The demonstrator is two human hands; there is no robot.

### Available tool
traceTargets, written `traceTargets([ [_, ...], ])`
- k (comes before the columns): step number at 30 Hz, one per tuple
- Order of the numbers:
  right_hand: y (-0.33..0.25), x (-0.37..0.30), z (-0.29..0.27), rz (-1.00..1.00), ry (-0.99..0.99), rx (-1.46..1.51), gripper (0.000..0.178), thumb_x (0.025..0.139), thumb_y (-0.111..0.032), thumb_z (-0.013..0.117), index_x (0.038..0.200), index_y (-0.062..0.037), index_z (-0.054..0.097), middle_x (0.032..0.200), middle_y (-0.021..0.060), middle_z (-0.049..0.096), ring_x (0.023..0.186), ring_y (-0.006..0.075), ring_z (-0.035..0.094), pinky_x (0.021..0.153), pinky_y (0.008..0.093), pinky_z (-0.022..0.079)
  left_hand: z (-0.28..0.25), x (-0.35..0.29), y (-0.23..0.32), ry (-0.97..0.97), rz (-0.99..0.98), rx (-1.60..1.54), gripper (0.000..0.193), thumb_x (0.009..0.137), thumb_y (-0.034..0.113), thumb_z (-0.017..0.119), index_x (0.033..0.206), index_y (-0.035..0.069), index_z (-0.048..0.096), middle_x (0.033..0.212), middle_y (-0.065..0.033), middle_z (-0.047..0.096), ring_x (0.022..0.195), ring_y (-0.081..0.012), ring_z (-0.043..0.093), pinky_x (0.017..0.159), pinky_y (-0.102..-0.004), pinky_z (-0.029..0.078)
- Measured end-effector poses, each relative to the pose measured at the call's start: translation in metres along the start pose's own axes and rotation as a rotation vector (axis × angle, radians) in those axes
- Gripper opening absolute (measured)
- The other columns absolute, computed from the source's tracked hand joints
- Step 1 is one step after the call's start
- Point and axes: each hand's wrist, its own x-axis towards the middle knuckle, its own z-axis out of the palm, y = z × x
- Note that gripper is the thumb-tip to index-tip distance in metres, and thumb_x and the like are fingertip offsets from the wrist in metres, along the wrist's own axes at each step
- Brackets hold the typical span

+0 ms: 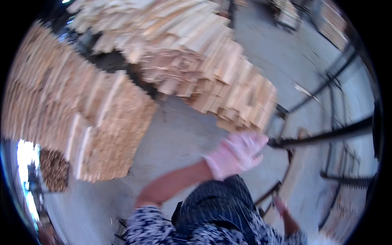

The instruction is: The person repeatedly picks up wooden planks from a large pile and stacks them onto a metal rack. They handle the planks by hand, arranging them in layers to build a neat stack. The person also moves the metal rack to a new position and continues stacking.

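Observation:
My left hand (pixel 237 156), in a pale pink glove, is raised in front of my body with the thumb apart from the fingers. Nothing shows in its grasp. It is nearest to the end of a stack of light wooden boards (pixel 241 92), though I cannot tell whether it touches them. Lower right, my right hand (pixel 281 205) is small and blurred beside a long wooden board (pixel 290 173) that slants past it. Motion smears its fingers, so whether they grip the board is unclear.
A tall stack of boards (pixel 116 134) stands at the left, with a smaller bundle (pixel 54 169) behind it. Black metal bars (pixel 326 136) reach in from the right. More wood (pixel 345 214) lies lower right, and another stack (pixel 288 14) stands far off on the grey floor (pixel 163 139).

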Motion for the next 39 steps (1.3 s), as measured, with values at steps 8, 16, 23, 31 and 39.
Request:
traceTargets([
  [8, -0.013, -0.119, 0.116, -0.051, -0.21, 0.072, 0.032, 0.1, -0.035, 0.045, 0.114, -0.0155, 0.067, 0.122, 0.0044, 0.067, 0.105, 0.0262, 0.066, 0.084, 0.041, 0.055, 0.155, -0.118, 0.133, -1.36, -0.249, -0.925, 0.049, 0.084, 0.036, 0.058, 0.125, 0.01, 0.061, 0.116, -0.0183, 0.068, 0.105, -0.0366, 0.067, 0.087, -0.0482, 0.053],
  [16, 0.005, -0.066, 0.086, -0.093, -0.227, 0.02, 0.037, 0.098, -0.028, 0.046, 0.131, -0.0152, 0.056, 0.131, 0.0199, 0.058, 0.12, 0.0368, 0.059, 0.098, 0.0458, 0.049, 0.176, -0.133, 0.142, -1.454, -0.373, -0.491, 0.042, 0.088, 0.032, 0.054, 0.122, 0.009, 0.063, 0.125, -0.0181, 0.065, 0.114, -0.0364, 0.064, 0.096, -0.0514, 0.05],
  [23, -0.009, 0.04, -0.024, -0.099, -0.259, -0.304, 0.036, 0.095, -0.032, 0.045, 0.105, -0.0071, 0.07, 0.115, 0.0211, 0.068, 0.109, 0.0397, 0.064, 0.09, 0.0483, 0.053, 0.214, -0.12, 0.155, -1.348, -0.61, -0.553, 0.049, 0.091, 0.043, 0.052, 0.128, 0.011, 0.055, 0.127, -0.0187, 0.061, 0.121, -0.0373, 0.058, 0.102, -0.0488, 0.045],
  [31, -0.116, 0.191, -0.054, -0.338, -0.218, -0.372, 0.047, 0.093, -0.042, 0.045, 0.12, -0.0104, 0.066, 0.123, 0.0227, 0.064, 0.117, 0.0418, 0.059, 0.101, 0.05, 0.046, 0.196, -0.167, 0.135, -1.06, -0.996, -0.579, 0.047, 0.092, 0.041, 0.05, 0.125, 0.008, 0.056, 0.126, -0.0217, 0.061, 0.111, -0.0412, 0.062, 0.098, -0.0499, 0.049],
  [39, -0.325, 0.254, -0.042, -0.564, -0.404, -0.486, 0.052, 0.095, -0.047, 0.043, 0.126, -0.0105, 0.064, 0.125, 0.0205, 0.065, 0.119, 0.04, 0.058, 0.102, 0.0467, 0.045, 0.136, -0.301, 0.042, -0.916, -1.192, -0.626, 0.051, 0.09, 0.045, 0.051, 0.126, 0.009, 0.055, 0.126, -0.0252, 0.06, 0.113, -0.0422, 0.062, 0.095, -0.0544, 0.05],
])
